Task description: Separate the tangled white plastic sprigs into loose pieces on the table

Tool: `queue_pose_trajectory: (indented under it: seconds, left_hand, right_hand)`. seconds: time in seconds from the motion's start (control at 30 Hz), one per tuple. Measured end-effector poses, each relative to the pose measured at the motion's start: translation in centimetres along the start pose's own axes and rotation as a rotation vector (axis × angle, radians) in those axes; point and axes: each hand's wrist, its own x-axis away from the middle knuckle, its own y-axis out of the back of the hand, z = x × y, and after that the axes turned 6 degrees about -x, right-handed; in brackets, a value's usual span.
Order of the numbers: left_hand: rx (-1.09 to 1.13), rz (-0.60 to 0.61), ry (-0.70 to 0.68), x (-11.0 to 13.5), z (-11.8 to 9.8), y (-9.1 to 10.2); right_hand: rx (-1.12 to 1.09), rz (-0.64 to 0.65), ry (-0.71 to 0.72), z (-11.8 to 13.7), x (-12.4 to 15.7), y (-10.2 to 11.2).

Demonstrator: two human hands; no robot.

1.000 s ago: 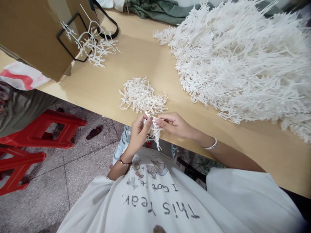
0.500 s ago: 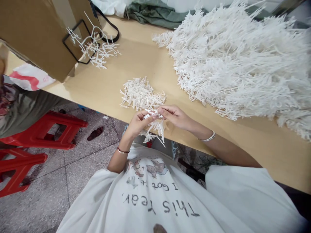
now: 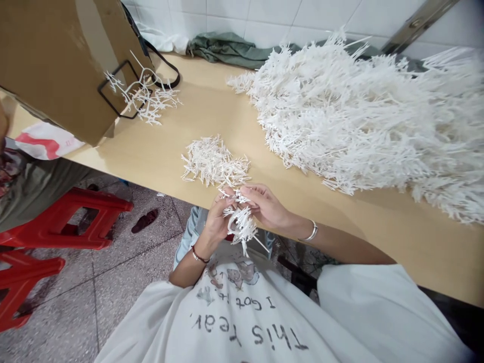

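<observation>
Found a white branched piece [image 3: 244,225] pinched narrowly by left hand [image 3: 217,219] and right hand [image 3: 267,207], pointing toward the shirt [image 3: 245,307] with long axis leaning slightly rightward.

Your one view looks out from your head, forward and steeply down, so your shirt [image 3: 234,330] fills the bottom of the frame with its print upside down. Your left hand [image 3: 217,219] and right hand [image 3: 269,209] show around the middle, near the lens, by the near edge of the bench [image 3: 212,111], which slants down from left to right. Past the far edge you catch the tiled wall [image 3: 272,22]; outside the near edge, at lower left, you see the floor [image 3: 128,287].
</observation>
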Motion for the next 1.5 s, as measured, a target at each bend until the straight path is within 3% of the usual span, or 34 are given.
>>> queue_pose_trajectory:
  seconds: [0.13, 0.6, 0.67, 0.8, 0.97, 1.07, 1.2, 1.27, 1.43, 1.5]
  left_hand:
    - [-0.013, -0.026, 0.033, 0.2, -0.2, -0.7]
    - [0.127, 0.016, 0.288, -0.3, -0.5, -0.3]
    - [0.092, 0.037, 0.240, -0.3, -0.5, -0.2]
    - [-0.113, 0.104, -0.051, 0.1, -0.9, 0.4]
    - [-0.628, 0.140, -0.336, 0.3, -2.4, 2.0]
    - [-0.855, 0.162, -0.388, 0.0, -3.0, 2.6]
    - [-0.902, 0.108, -0.422, -0.4, -3.0, 2.6]
    - [-0.830, 0.099, -0.372, -0.4, -2.8, 2.5]
    - [-0.542, 0.235, -0.055, -0.5, -2.3, 2.3]
    - [-0.419, 0.208, -0.009, -0.6, -1.9, 2.0]
  right_hand:
    - [-0.088, -0.072, -0.038, -0.2, 0.4, -0.4]
    - [-0.288, 0.205, -0.237, 0.4, 0.3, 0.0]
    - [-0.268, 0.230, -0.244, 0.3, 0.2, 0.1]
    - [-0.136, 0.251, -0.214, 0.1, 0.0, 0.4]
    - [0.086, 0.145, -0.156, 0.4, -0.6, 1.2]
    - [0.166, 0.097, -0.240, 1.1, -1.1, 2.0]
    - [0.153, 0.096, -0.387, 2.0, -1.6, 2.9]
    - [0.157, 0.107, -0.405, 2.2, -1.8, 3.1]
    - [0.137, 0.098, -0.458, 2.1, -1.8, 3.4]
    - [0.109, 0.075, -0.427, 2.0, -1.7, 3.1]
